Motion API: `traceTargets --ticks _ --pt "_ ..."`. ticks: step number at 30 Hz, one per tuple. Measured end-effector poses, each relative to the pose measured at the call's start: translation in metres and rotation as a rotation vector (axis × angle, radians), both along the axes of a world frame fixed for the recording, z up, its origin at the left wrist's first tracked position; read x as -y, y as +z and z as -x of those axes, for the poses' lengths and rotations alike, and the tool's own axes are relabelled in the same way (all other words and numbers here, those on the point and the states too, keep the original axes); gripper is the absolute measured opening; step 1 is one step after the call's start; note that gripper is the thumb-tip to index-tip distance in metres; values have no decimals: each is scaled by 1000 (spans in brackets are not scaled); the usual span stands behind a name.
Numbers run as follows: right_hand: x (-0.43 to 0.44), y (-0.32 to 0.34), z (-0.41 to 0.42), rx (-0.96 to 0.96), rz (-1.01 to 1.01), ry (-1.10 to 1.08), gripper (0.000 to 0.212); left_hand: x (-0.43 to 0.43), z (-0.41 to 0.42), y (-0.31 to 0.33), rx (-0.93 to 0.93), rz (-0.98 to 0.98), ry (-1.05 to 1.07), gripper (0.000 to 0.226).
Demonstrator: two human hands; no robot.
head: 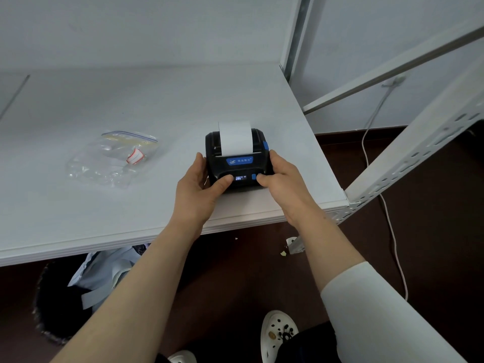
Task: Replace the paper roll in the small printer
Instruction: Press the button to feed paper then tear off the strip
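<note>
Both hands [195, 191] [284, 184] around printer [237, 163], plastic bag [112, 158] leftward

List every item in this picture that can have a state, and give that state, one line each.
printer: lid closed, display lit, gripped on both sides
paper strip: sticking up from the slot
left hand: gripping printer, thumb on front
right hand: gripping printer, thumb by blue button
zip bag: lying flat on table

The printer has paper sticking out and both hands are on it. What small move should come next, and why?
Probably tear off the paper strip: the printer looks closed, its display lit, with the left hand and right hand gripping its sides.
</note>
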State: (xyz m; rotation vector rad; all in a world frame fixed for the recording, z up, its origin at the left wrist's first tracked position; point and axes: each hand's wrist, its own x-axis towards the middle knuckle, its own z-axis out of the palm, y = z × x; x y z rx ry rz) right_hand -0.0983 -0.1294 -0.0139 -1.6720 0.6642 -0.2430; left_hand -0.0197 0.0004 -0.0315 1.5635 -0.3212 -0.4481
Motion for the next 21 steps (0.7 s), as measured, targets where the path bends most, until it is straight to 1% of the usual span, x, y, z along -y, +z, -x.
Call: traceTargets --ticks 1,3,16,21 --pt "0 0 0 -1 -2 -2 39 0 0 0 30 -17 -23 51" --pt "0 0 0 1 -9 -8 40 -1 -1 -1 71 -44 -59 44" --pt "0 1 0 23 -18 -4 46 -2 -3 -2 51 15 -61 45" --pt "0 0 0 23 -20 -4 46 -2 -3 -3 52 16 -65 46"
